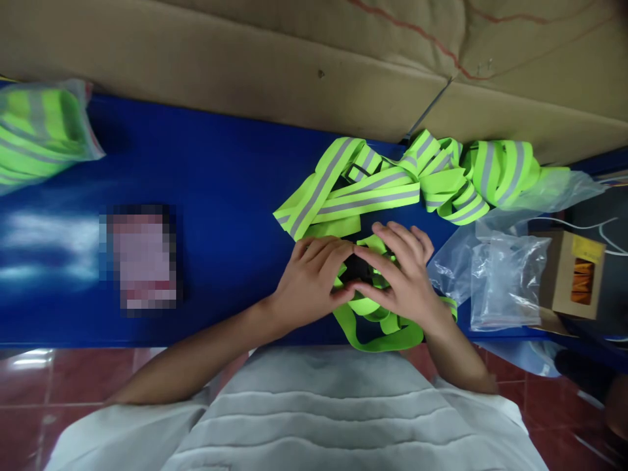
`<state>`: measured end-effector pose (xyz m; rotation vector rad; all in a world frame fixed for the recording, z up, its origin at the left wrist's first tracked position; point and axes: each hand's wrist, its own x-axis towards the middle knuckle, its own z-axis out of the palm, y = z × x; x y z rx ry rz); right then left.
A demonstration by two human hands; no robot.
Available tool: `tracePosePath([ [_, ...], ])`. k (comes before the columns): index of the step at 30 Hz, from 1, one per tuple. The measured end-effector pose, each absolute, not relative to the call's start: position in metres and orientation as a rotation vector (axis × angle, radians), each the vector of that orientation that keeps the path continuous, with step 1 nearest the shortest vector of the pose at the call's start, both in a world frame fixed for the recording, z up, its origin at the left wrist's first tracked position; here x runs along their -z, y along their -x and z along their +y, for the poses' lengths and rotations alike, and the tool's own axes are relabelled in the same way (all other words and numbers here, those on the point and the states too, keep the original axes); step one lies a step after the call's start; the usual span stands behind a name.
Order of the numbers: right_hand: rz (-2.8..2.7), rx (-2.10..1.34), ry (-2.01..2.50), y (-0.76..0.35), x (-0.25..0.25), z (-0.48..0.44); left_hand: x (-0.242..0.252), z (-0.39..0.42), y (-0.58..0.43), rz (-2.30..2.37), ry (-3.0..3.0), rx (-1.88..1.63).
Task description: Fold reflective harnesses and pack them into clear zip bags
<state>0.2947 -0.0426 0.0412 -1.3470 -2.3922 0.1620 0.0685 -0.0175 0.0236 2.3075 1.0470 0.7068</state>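
Observation:
Both hands meet over a loose bundle of yellow-green strap [380, 337] at the front edge of the blue table [220, 229]. My left hand [314, 281] comes in from the left, fingers bent and closed towards the thumb at the bundle's left side. My right hand [407, 278] arches over the right side with its fingers apart, thumb and index tip near the left hand's. A dark part shows between them; what the left fingertips hold is hidden. Just beyond lie more reflective straps [367, 196] with grey stripes and a black buckle.
A bagged roll of straps [39, 134] lies far left, a blurred-out rectangular item [144, 258] nearer. Clear plastic bags [507, 281] and a cardboard box [576, 275] with orange contents stand right. Large brown cardboard [245, 65] borders the table's back.

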Motion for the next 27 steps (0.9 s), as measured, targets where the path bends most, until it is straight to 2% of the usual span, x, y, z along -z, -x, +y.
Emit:
tracePosePath([
  [14,-2.567,-0.276,1.358,-0.301,-0.039,-0.039,-0.028,-0.016,-0.067,1.036,-2.417,-0.727],
  [21,-2.5,-0.071,1.239,-0.299,-0.041,-0.04,-0.039,-0.011,-0.061,0.966,-2.173,-0.666],
  [27,-2.324,0.078,1.243,-0.3,-0.054,-0.046,-0.037,-0.036,-0.049,1.036,-2.234,-0.639],
])
